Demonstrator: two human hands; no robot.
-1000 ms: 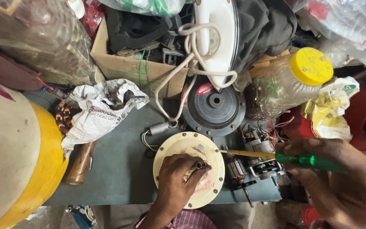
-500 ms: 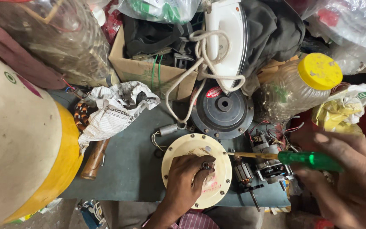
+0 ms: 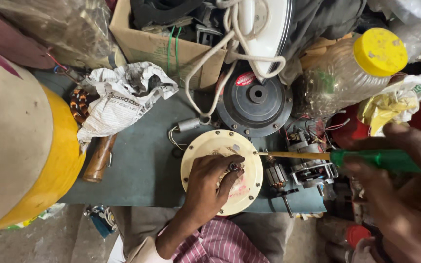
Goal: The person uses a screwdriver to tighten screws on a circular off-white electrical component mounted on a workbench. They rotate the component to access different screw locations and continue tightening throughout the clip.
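**Two hands at a cream motor cover**

Taking the cream round cover point(image 3: 221, 171) on the grey-green bench top point(image 3: 142, 165) as the mark: well to its left stands a yellow-banded drum point(image 3: 30, 160), with crumpled newspaper point(image 3: 123, 97) up and left of it; the left hand point(image 3: 212, 184) lies on the cover itself, fingertips pinching a small dark part point(image 3: 234, 167) near its centre; just right of it, a screwdriver point(image 3: 337, 157) lies with its long axis level, tip touching the cover's right rim, green handle clenched in the right hand point(image 3: 405, 195); the left hand is nearer.
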